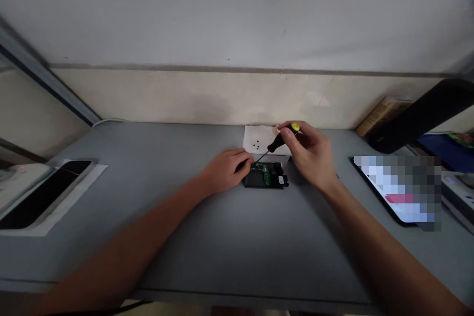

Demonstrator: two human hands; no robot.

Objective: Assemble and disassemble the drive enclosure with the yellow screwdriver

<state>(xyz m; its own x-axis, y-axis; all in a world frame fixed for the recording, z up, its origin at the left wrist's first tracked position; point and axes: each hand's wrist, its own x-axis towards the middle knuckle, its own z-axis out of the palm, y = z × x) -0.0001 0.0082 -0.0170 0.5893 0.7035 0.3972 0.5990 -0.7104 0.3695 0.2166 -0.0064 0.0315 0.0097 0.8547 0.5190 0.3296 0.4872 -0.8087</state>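
A small black electronic module [265, 176] with a green circuit board on top lies on the grey desk [177, 237]. My left hand [225, 170] sits on its left end, with the fingers curled over the edge. My right hand [307, 153] is shut on a yellow-and-black precision screwdriver [282, 139]. The thin shaft slants down to the board near my left fingertips, and the exact tip is hidden. Behind the module lies a white paper sheet [259, 139] holding three tiny black screws [256, 145].
A tablet [396, 190] with a pixelated screen lies to the right. A phone [44, 195] rests on a white sheet at the left. A book [383, 116] and a dark curved object [418, 116] stand at the back right, against the wall.
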